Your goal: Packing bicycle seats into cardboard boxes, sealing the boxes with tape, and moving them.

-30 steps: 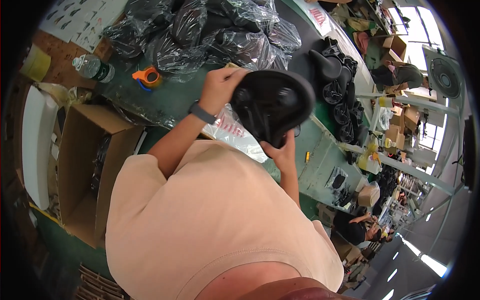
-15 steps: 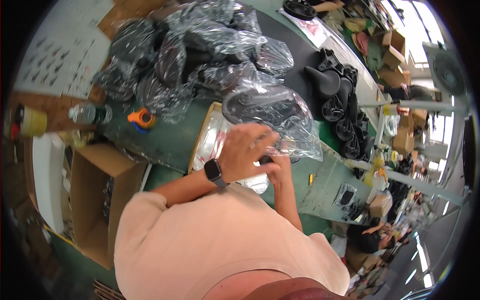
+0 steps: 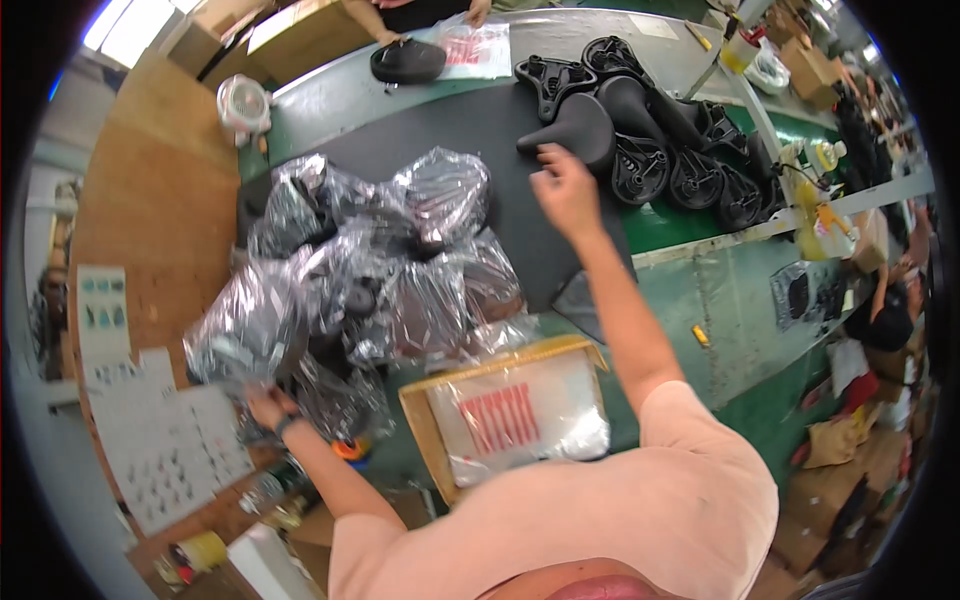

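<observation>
Right hand: the right hand (image 3: 566, 190) is stretched forward over the black mat (image 3: 440, 130) on the green surface (image 3: 700, 300), fingers loosely spread, grip wide and holding nothing.
Nearest item: 1 black bicycle saddle (image 3: 580, 128), unwrapped, lies just beyond the fingertips; contact cannot be confirmed.
Saddle axis: the long axis runs roughly left to right in the head view; the narrow nose points left toward the mat centre, the broad rear faces the stack on the right.
Saddle stack: a heap of bare black saddles (image 3: 680, 150) lies right of that saddle, several turned underside up with ribbing showing; at least 6, exact count not readable.
Left hand: the left hand (image 3: 268, 408), with a dark wristband, is at the lower left edge of the bagged pile, fingers closed on clear plastic film; grip narrow, holding the bag edge.
Bagged saddles: a pile of saddles in clear plastic bags (image 3: 380, 280) covers the left part of the mat; about 7 bundles, overlapping, axes mixed.
Tray: 1 yellow-rimmed tray (image 3: 420, 420) sits near the body, holding a stack of flat clear bags (image 3: 520, 420) with red print.
Far edge: 1 more black saddle (image 3: 408, 60) lies beside a flat bag at another person's hands.
</observation>
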Tool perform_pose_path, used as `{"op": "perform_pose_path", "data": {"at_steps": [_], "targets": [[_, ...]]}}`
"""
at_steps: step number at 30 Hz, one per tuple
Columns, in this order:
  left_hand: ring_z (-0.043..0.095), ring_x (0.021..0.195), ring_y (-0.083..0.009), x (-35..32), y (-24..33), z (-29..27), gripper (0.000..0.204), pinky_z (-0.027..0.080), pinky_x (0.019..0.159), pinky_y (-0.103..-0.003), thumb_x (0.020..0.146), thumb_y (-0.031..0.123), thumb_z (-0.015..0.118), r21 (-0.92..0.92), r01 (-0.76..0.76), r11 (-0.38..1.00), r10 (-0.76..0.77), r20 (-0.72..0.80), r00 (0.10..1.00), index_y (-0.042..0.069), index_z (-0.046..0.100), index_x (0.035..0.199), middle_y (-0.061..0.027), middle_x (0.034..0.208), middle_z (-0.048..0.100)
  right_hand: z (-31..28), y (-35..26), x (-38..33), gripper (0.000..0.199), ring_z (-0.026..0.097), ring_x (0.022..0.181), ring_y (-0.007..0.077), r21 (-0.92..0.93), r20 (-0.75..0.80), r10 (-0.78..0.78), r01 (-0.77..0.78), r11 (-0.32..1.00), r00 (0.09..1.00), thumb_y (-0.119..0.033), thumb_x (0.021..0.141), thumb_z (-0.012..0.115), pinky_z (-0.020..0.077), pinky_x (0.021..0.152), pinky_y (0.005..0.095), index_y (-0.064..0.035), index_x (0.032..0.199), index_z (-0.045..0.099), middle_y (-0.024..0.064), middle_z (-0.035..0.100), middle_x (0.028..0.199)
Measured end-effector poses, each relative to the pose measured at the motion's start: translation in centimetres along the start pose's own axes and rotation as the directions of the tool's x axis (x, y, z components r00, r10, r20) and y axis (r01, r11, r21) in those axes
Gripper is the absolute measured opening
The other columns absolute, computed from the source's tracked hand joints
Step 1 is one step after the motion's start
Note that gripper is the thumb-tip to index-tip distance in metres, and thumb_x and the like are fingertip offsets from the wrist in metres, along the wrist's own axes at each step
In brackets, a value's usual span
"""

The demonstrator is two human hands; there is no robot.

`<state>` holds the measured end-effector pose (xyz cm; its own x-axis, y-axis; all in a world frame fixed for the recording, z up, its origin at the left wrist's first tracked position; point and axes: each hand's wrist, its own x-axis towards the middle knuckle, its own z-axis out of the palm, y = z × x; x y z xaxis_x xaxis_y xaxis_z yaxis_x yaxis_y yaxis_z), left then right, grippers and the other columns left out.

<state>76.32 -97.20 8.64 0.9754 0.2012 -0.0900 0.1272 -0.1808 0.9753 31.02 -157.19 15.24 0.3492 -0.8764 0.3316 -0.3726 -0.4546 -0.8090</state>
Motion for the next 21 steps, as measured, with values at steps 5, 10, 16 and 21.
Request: {"op": "perform_pose_path", "data": {"at_steps": [5, 10, 16, 21], "targets": [[0.075, 0.088, -0.0273, -2.1, -6.4, 1.5, 0.031, 0.063, 0.075, -0.039, 0.101, 0.027, 0.069, -0.505, 0.192, 0.842, -0.110, 0.188, 0.976, 0.004, 0.073, 0.121, -0.0102, 0.112, 0.077, -11.3, 30.9, 10.7, 0.081, 0.079, 0.087, 0.0346, -0.457, -0.392, 0.163, -0.345, 0.820, 0.905, -0.015, 0.092, 0.070, 0.0641, 0.077, 0.0433, -0.0006, 0.165, 0.036, 0.0297, 0.074, 0.120], [0.072, 0.080, -0.0202, -3.6, -9.6, -4.4, 0.013, 0.060, 0.068, -0.035, 0.102, 0.018, 0.074, 0.216, 0.478, 0.852, -0.512, 0.150, 0.846, 0.008, 0.073, 0.112, -0.0068, 0.101, 0.077, -5.7, 29.2, 11.1, 0.102, 0.067, 0.060, 0.0212, 0.073, 0.057, 0.795, -0.797, 0.599, 0.603, -0.025, 0.099, 0.072, 0.0566, 0.051, 0.0324, -0.0138, 0.176, 0.005, 0.0218, 0.073, 0.113], [0.070, 0.087, -0.0166, -18.5, -7.7, 2.6, 0.040, 0.056, 0.071, -0.028, 0.105, 0.015, 0.070, 0.366, 0.176, 0.914, -0.305, 0.334, 0.892, 0.002, 0.062, 0.142, -0.0064, 0.103, 0.074, -16.2, 26.4, 0.3, 0.088, 0.055, 0.053, 0.0103, 0.672, 0.416, 0.712, -0.719, 0.179, 0.566, -0.077, 0.100, 0.060, 0.0383, 0.044, 0.0233, -0.0226, 0.166, 0.036, 0.0074, 0.063, 0.089], [0.069, 0.094, -0.0261, -36.6, 0.9, 7.0, 0.036, 0.056, 0.084, -0.038, 0.102, 0.011, 0.071, 0.253, -0.736, 0.627, 0.555, 0.519, 0.651, 0.001, 0.065, 0.136, -0.0117, 0.114, 0.072, -22.3, 16.8, -19.1, 0.081, 0.056, 0.059, 0.0145, 0.882, 0.148, 0.808, -0.446, 0.154, 0.571, -0.084, 0.103, 0.042, 0.0388, 0.045, 0.0268, -0.0211, 0.154, 0.049, 0.0077, 0.063, 0.094]]}}
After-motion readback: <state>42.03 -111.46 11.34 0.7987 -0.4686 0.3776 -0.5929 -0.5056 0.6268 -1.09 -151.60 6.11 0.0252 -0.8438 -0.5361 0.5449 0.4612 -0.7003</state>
